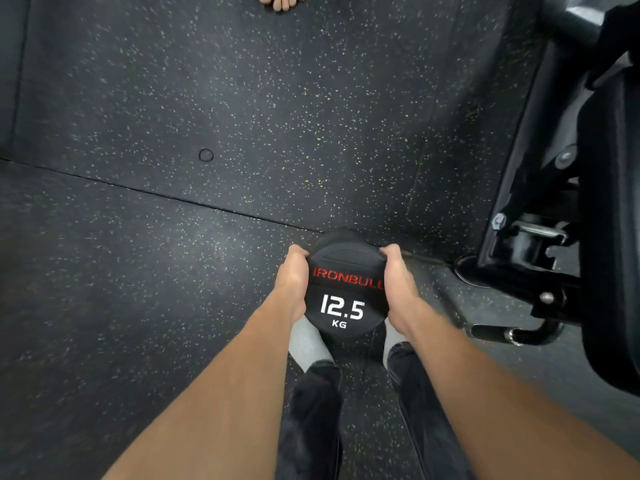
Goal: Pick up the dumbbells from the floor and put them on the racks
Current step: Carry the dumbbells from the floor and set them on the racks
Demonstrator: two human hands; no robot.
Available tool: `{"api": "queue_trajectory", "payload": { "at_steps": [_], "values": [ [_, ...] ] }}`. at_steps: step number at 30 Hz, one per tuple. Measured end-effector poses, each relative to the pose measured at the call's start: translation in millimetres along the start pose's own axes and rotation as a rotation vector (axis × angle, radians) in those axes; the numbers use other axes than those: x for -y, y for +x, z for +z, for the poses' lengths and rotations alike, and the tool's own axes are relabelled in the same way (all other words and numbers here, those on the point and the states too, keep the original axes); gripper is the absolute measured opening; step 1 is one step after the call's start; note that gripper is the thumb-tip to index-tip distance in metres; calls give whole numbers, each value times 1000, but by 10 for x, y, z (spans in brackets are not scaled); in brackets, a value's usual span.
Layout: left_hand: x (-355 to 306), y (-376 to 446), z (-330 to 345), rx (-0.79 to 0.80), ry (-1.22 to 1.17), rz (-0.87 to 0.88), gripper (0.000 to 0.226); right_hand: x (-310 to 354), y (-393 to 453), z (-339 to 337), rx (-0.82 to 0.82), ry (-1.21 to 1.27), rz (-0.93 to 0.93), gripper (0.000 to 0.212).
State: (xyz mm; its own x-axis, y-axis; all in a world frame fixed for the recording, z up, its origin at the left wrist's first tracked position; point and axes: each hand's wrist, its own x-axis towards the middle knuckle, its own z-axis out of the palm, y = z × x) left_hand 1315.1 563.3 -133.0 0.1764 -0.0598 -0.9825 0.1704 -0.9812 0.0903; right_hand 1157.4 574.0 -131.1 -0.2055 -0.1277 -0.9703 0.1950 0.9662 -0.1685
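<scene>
A black dumbbell point(343, 292) stands on end, its round top face reading IRONBULL and 12.5 KG. My left hand point(292, 282) clasps the left side of that head and my right hand point(398, 282) clasps the right side. The lower head and the handle are hidden beneath the top face. The dumbbell sits over my feet, and I cannot tell whether it rests on the floor or hangs above it. No rack is in view.
Dark speckled rubber floor point(173, 237) with a seam running across it fills most of the view. A black machine frame point(554, 220) with bolts and a handle stands at the right. Another person's toes point(282, 1) show at the top edge.
</scene>
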Motion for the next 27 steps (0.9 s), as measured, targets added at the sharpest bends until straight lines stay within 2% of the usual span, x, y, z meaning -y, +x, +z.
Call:
{"api": "queue_trajectory", "payload": {
  "at_steps": [1,4,5,9,11,16,20,27],
  "values": [
    [26,7,4,1,3,9,42,-4,21,4,-23,5,39,81],
    [-32,-13,28,7,41,47,50,119,11,18,8,-6,64,44],
    [-48,-9,32,21,52,39,52,171,12,16,8,-34,53,40],
    [8,-84,-63,54,-39,-6,40,303,-45,80,0,-212,2,64],
    [117,-156,-153,45,-98,-26,40,328,-178,146,30,-297,-17,67],
    [351,-704,-468,26,-277,-18,40,288,-724,268,53,-435,-65,56],
    [588,-1452,-748,-10,-403,16,42,196,-1510,286,98,-525,-102,35],
    [1588,-3020,-1232,-140,-814,102,33,-327,-3156,244,248,-750,-254,46]
  ]
}}
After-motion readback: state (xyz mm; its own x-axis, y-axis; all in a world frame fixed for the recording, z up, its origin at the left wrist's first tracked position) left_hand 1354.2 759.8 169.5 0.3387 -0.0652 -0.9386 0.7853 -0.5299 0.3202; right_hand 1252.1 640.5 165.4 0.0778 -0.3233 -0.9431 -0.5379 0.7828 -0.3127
